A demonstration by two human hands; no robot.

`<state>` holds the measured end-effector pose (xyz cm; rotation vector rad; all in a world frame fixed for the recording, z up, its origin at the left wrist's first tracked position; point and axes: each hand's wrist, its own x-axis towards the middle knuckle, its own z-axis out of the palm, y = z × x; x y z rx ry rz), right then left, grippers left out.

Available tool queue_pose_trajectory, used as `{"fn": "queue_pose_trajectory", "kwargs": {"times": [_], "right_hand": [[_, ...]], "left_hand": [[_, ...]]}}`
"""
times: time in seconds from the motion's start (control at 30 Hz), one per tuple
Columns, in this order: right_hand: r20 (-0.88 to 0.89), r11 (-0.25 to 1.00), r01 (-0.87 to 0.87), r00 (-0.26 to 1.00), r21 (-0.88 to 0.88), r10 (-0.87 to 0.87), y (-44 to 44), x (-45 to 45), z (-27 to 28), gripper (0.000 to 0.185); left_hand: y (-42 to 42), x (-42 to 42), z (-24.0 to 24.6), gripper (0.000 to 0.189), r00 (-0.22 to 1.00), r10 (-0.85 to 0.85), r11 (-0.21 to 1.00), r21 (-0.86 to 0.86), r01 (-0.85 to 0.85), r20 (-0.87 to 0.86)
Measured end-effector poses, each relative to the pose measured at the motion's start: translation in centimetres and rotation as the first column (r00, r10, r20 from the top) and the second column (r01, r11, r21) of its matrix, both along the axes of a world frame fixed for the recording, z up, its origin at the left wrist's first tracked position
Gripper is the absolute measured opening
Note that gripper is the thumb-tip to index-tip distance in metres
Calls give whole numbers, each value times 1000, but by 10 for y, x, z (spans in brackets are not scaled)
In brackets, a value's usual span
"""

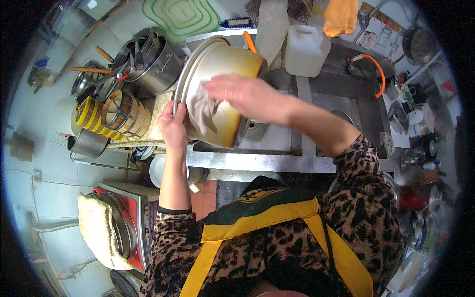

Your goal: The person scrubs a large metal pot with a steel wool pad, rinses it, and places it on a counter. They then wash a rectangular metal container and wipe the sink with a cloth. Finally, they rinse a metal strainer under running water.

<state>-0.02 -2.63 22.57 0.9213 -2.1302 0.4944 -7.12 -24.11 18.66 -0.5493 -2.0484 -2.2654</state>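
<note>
A large metal pot (pixel 215 63) is tipped on its side over the left sink basin, with brown scorch marks around its base. Its rolled rim is gripped by my left hand (pixel 173 120), thumb on the outside. My right hand (pixel 245 94), slightly blurred, lies across the outer wall of the pot, its fingers on a crumpled grey cloth (pixel 204 109). The cloth drapes down the pot's side. The pot's inside faces left and away from view.
The steel sink (pixel 259 161) has a second basin at right. A white plastic jug (pixel 308 52) stands behind it, near an orange hose (pixel 378 70). Left are stacked steel pots (pixel 159 70) with utensils and wooden slatted buckets (pixel 128 115). A brush (pixel 236 23) lies at the back.
</note>
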Motion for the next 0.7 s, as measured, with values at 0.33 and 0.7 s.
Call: {"fn": "queue_pose_trajectory", "kwargs": {"times": [0.33,0.7], "right_hand": [[657,837,266,740,-479,141,137,-97,-3,33],[230,-185,485,673,-855,703,81,-39,-165,36]], "left_hand": [[-28,8,15,13,994,74,963,252,-93,85],[-23,-5,-9,46,838,8,835,457,-305,546]]}}
